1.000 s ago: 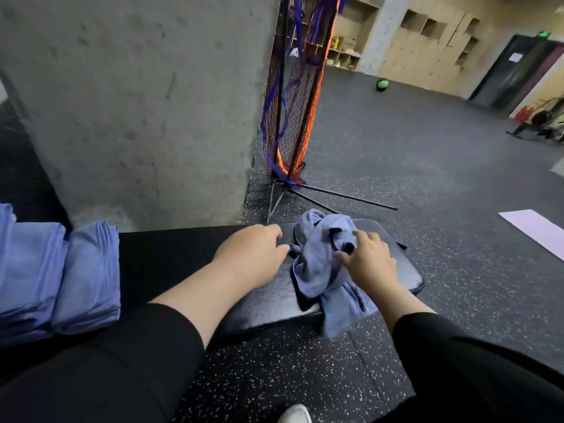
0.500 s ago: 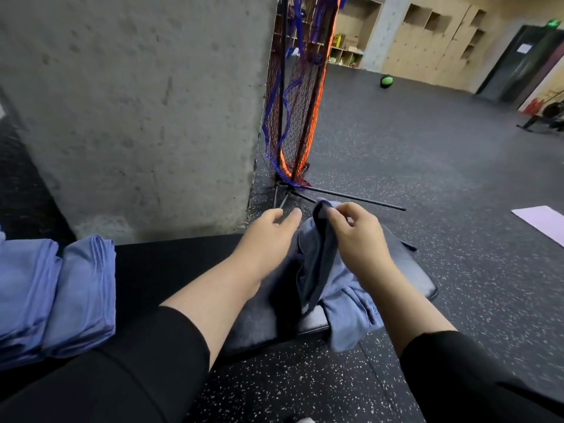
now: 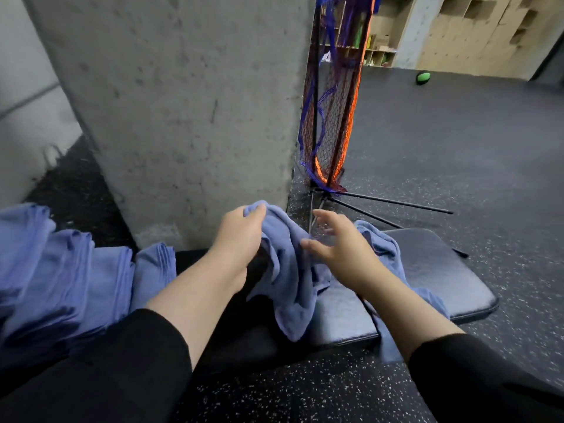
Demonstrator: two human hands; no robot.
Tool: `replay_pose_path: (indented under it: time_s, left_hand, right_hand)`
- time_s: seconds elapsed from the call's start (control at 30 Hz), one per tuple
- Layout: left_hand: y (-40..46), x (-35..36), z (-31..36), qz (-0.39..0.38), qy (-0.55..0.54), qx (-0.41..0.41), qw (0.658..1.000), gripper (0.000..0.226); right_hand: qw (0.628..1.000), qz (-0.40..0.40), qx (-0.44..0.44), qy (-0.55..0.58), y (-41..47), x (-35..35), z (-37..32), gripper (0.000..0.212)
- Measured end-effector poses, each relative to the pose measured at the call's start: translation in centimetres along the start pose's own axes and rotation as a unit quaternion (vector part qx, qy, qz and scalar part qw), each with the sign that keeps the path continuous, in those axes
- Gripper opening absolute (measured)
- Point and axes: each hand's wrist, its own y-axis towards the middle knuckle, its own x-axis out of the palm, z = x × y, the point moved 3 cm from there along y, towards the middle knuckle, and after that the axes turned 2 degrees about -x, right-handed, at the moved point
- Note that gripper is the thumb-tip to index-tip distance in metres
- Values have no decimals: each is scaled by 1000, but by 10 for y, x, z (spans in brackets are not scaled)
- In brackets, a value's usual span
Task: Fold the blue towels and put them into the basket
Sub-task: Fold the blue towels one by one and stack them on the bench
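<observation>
A crumpled blue towel (image 3: 290, 270) hangs over the black padded bench (image 3: 427, 270), part of it draped past the bench's front edge. My left hand (image 3: 241, 236) grips the towel's top edge and lifts it. My right hand (image 3: 338, 248) hovers just right of the raised fold with fingers spread, holding nothing. More of the towel lies behind my right wrist. Several folded blue towels (image 3: 61, 270) are piled on the left end of the bench. No basket shows in this view.
A concrete pillar (image 3: 183, 102) stands right behind the bench. A folded net on a black tripod stand (image 3: 332, 117) leans beside it, legs spread on the speckled floor. A green ball (image 3: 423, 77) lies far off near wooden cubbies.
My left hand has taken the towel's top edge and raised it to the left. My right hand has let go of the towel and opened. The camera has turned left, showing more of the pile.
</observation>
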Motion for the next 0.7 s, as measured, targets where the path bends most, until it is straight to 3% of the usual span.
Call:
replay_pose_path:
  time_s: [0.03,0.07,0.13,0.17,0.23,0.3,0.37,0.47,0.53,0.6,0.67,0.7]
  left_hand:
    - [0,-7,3,3,9,15,1000,21]
    - [-1,-14,7,5,12,29,1000,21]
    - [0,-28,10,5,33,48,998,25]
    - [1,-35,10,8,64,52,997,27]
    - [6,-44,3,2,199,62,978,26]
    - [13,-52,-10,-28,384,62,921,21]
    - [15,-55,-21,-62,504,51,860,14]
    - [13,-51,-33,-109,561,35,820,35]
    - [10,-45,-36,-122,589,26,799,38]
    - [5,-38,-37,-149,624,16,767,38]
    - [6,-37,-40,-148,630,9,762,38]
    - [8,-38,-42,-134,622,2,772,40]
  right_hand:
    - [998,-50,18,-19,1,9,9,59]
    - [994,-96,24,-37,2,20,17,50]
    - [984,-143,19,-105,0,40,21,12]
    - [981,-146,13,-128,0,46,18,8]
    - [982,-137,14,-130,2,54,11,11]
    - [985,-127,4,-118,6,60,8,10]
    - [982,-160,9,-99,6,70,11,22]
    - [975,-210,25,-75,7,88,13,50]
    - [981,-182,51,-53,12,97,13,66]
    - [985,-156,64,-43,19,104,11,53]
    - [986,-146,61,-59,22,108,9,17]
    - [986,-143,60,-66,22,110,8,27]
